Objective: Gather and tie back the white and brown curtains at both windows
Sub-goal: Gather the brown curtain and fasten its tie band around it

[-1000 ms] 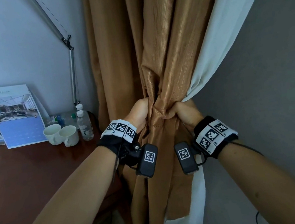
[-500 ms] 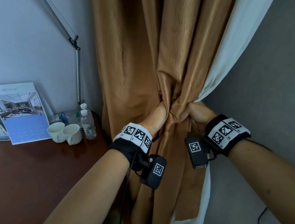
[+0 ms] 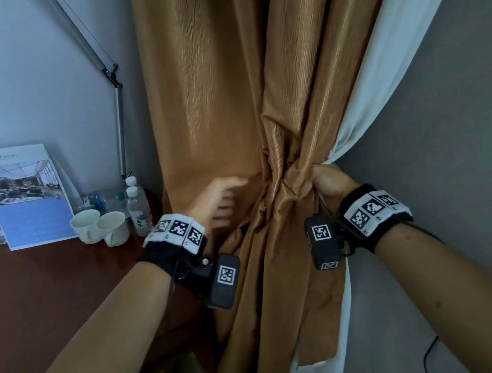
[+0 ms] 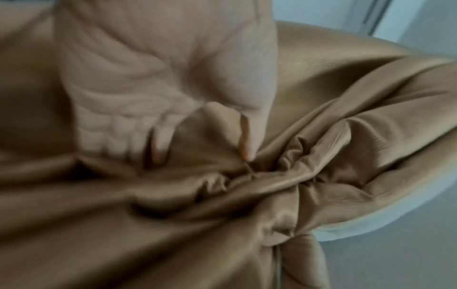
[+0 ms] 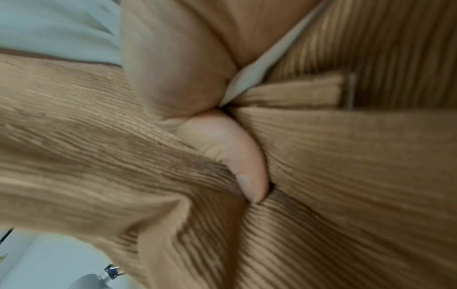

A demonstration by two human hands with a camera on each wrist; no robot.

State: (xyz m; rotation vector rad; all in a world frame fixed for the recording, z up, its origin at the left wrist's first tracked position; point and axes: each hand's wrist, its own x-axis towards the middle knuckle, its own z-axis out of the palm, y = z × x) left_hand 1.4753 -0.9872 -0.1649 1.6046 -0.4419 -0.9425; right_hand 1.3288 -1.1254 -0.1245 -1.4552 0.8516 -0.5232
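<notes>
A ribbed brown curtain (image 3: 218,91) hangs in front of me, with a white curtain (image 3: 383,57) along its right side. Both are drawn into a bunch (image 3: 286,178) at mid height. My right hand (image 3: 327,181) grips that bunch from the right, its thumb (image 5: 237,156) pressed into the brown folds beside a strip of white cloth (image 5: 257,76). My left hand (image 3: 222,203) is off the bunch, blurred, its fingers (image 4: 160,136) spread loosely over the brown curtain (image 4: 321,146) just left of the gather.
A dark wooden desk (image 3: 36,296) stands at the left with two white cups (image 3: 99,227), small water bottles (image 3: 138,207), a propped booklet (image 3: 19,200) and a lamp arm (image 3: 119,121). A grey wall (image 3: 462,131) is at the right.
My left hand has let go of the gathered curtain and moved left with its fingers spread. My right hand keeps its grip on the bunch.
</notes>
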